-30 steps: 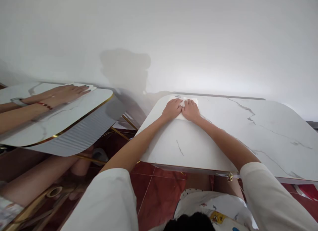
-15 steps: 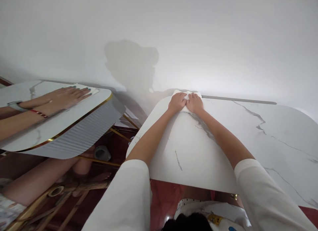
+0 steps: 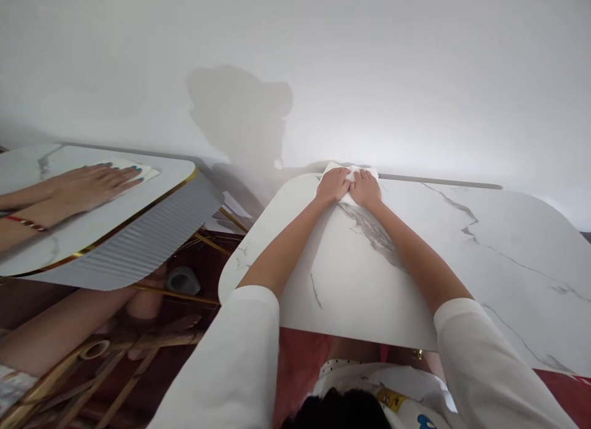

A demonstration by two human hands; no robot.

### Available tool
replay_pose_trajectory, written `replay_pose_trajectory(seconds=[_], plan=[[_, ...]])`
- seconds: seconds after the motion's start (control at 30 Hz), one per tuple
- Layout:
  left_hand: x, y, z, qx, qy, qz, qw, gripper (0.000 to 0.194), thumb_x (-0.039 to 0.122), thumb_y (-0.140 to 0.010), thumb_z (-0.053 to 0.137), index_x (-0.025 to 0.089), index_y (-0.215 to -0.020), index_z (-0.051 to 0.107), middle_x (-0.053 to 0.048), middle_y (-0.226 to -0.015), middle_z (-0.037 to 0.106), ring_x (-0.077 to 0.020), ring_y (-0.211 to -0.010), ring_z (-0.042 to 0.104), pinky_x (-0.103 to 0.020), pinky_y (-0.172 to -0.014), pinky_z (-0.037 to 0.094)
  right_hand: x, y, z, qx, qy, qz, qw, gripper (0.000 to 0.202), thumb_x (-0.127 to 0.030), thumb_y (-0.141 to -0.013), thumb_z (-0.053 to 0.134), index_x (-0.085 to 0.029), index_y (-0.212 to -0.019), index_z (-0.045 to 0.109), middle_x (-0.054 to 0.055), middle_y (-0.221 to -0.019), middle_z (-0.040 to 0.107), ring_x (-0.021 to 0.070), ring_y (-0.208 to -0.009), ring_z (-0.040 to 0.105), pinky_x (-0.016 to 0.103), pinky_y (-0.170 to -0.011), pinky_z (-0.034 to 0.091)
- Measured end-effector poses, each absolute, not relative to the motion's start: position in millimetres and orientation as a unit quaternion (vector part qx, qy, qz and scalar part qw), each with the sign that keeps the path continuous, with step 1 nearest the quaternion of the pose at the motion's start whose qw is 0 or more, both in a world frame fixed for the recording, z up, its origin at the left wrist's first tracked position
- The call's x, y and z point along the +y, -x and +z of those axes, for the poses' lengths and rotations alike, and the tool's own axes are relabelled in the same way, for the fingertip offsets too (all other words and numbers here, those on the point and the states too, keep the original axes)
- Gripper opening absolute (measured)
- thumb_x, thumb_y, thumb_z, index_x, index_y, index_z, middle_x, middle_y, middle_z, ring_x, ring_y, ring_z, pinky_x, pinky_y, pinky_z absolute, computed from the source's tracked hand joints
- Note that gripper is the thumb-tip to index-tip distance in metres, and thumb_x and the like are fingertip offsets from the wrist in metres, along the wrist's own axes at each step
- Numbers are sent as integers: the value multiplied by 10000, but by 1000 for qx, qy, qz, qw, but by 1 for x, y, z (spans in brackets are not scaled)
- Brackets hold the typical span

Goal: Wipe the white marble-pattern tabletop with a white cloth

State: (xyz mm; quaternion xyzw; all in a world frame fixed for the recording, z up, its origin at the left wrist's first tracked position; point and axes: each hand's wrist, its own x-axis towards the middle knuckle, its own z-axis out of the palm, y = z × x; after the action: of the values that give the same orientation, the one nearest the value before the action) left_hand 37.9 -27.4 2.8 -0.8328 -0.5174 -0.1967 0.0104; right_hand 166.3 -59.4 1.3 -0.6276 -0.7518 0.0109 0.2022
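A folded white cloth [image 3: 351,199] lies at the back edge of a white marble-patterned tabletop [image 3: 351,293], close to the wall. My left hand [image 3: 333,184] presses down on its left half, fingers together and bent over it. On the right half, my right hand [image 3: 365,189] bears down in the same way, with the thumbs close to each other. Both arms reach straight forward over the table. The palms and the cloth under them are hidden.
To the left, another person's hands [image 3: 92,186] rest on a white cloth [image 3: 150,172] on a second marble-patterned table [image 3: 157,195] with a gold edge. A wooden chair [image 3: 120,343] stands below it. A wall [image 3: 369,78] runs along the back, with a grey strip [image 3: 443,181] at its foot.
My hands and the cloth have slid slightly right along the back edge of the table. The view has turned a little to the right. The other person's hands still lie on their cloth.
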Motion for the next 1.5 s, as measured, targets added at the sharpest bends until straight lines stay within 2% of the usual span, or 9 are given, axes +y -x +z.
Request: replay_pose_trajectory(seconds=[0.27,0.5,0.83,1.0,1.13,1.27,1.5], plan=[[-45,-35,-1,-493,850,-184,16,482,183,-901,318,116,-1325,539,-120,-1380,580,-223,-1318,485,-367,-1141,347,-82,-166,-1,-748,634,1,194,488,-225,-960,311,-46,-1388,463,198,-1538,407,320,-1429,333,472,-1131,289],[-80,-28,-8,-459,864,-206,31,481,211,-917,300,106,-1329,525,-153,-1383,568,-256,-1317,481,-421,-1127,365,-119,-165,0,-752,636,16,174,517,-235,-973,294,-35,-1432,423,205,-1568,360,317,-1462,301,478,-1153,272],[-146,-17,-9,-477,856,-195,38,485,204,-915,297,116,-1337,520,-153,-1406,552,-256,-1341,463,-420,-1142,347,-181,-155,2,-764,625,12,163,529,-235,-975,296,-14,-1441,412,209,-1561,369,333,-1451,317,455,-1170,264],[-190,-4,-10,-485,857,-168,53,517,231,-933,275,67,-1373,492,-180,-1456,501,-268,-1387,418,-423,-1173,306,-224,-145,-1,-770,614,11,173,526,-234,-968,319,-18,-1434,434,217,-1550,386,338,-1440,340,463,-1168,278],[-222,5,-9,-485,859,-159,52,523,253,-942,271,89,-1392,481,-164,-1480,484,-264,-1400,407,-422,-1183,299,-255,-135,-2,-762,619,7,191,527,-248,-966,326,-37,-1435,440,216,-1550,387,334,-1443,341,492,-1162,288],[-247,13,-9,-492,857,-149,38,533,282,-945,274,103,-1407,471,-160,-1502,464,-274,-1412,393,-455,-1181,308,-284,-127,3,-754,632,32,175,544,-257,-969,332,-37,-1459,417,205,-1567,361,324,-1460,317,472,-1182,265],[-293,27,-11,-499,851,-163,24,534,313,-936,292,194,-1428,462,-102,-1507,473,-268,-1418,396,-476,-1182,325,-330,-117,7,-760,623,51,177,560,-246,-965,332,-32,-1479,395,211,-1581,327,328,-1472,292,487,-1182,264]])
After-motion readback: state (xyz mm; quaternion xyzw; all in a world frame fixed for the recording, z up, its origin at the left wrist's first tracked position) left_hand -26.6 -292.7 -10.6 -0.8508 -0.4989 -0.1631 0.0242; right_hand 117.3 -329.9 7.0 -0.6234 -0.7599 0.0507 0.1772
